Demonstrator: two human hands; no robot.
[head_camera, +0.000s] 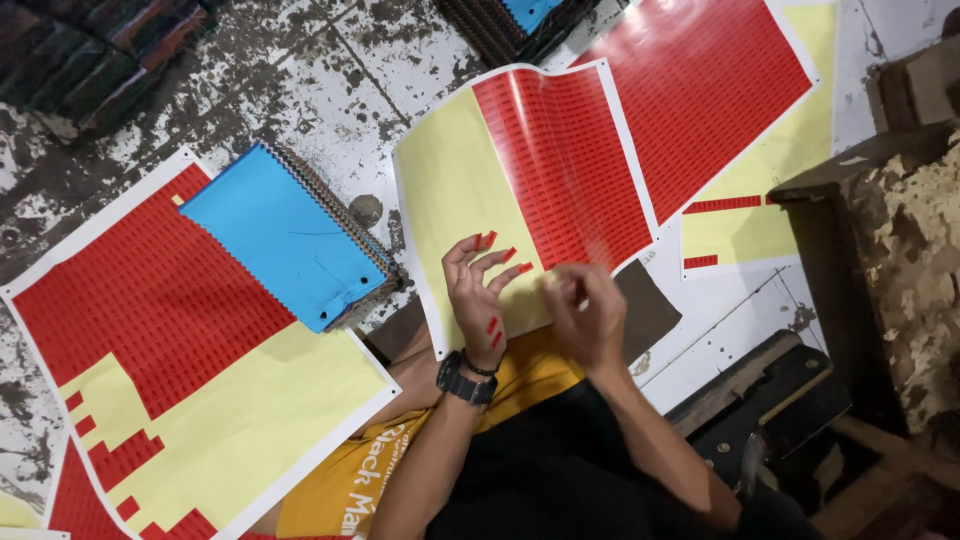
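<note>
Biggest thing here is the worn, paint-flecked floor (300, 70), and pretty much everything lies on it. At about 8 o'clock there's a big sticker sheet (150, 300), red labels across the top and mostly bare yellow backing lower down, with a stepped edge where labels are gone. Up at 1 o'clock there's another large red sheet (700, 90), with a mostly peeled yellow sheet (740, 230) tucked partly under it, just a couple of red strips on that one. The curled sheet (520, 190) in the middle is the one being handled: yellow on its left half, red labels on the right, its lower edge right at the hands. A stack of blue-covered spiral notebooks (285, 235) sits at 10 o'clock from the hands, overlapping the top corner of the big left sheet. At 4 o'clock is some dark metal gear (770, 400), can't tell what it is. The left hand (480, 290) has its fingers spread wide, with small red labels (487, 240) stuck on the fingertips and a couple more on the back of the hand; there's a black wristwatch (465, 380) on that wrist. The right hand (585, 310) is just beside it at 3 o'clock, blurry, fingers curled in tight by the sheet's edge; honestly can't tell whether that grip is pinching a label or nothing.
</note>
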